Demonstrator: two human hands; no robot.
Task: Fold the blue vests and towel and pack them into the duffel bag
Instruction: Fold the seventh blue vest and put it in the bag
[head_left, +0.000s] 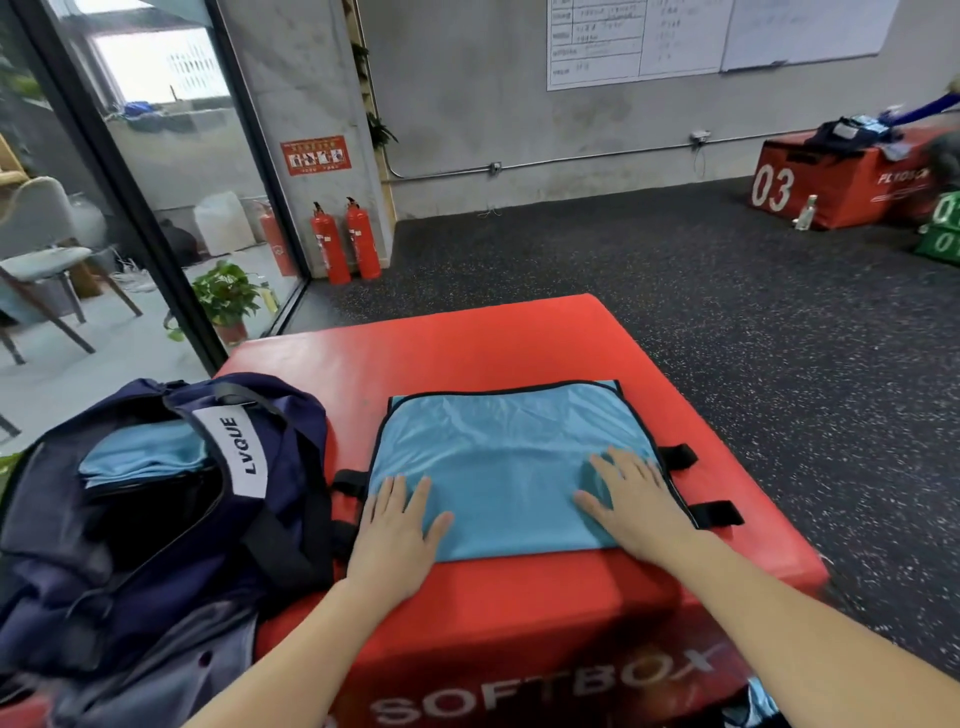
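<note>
A light blue vest with black trim and black side straps lies folded flat on the red soft box. My left hand presses flat on its near left corner, fingers straight. On the near right part of the vest, my right hand lies flat with fingers spread. To the left, the navy duffel bag stands unzipped. A folded light blue cloth lies inside it under the white LVQUE handle wrap.
Speckled black gym floor surrounds the box. Two red fire extinguishers stand by the concrete wall beside a glass partition. A second red box marked 03, with clothes on it, stands far right, next to a bottle and green boxes.
</note>
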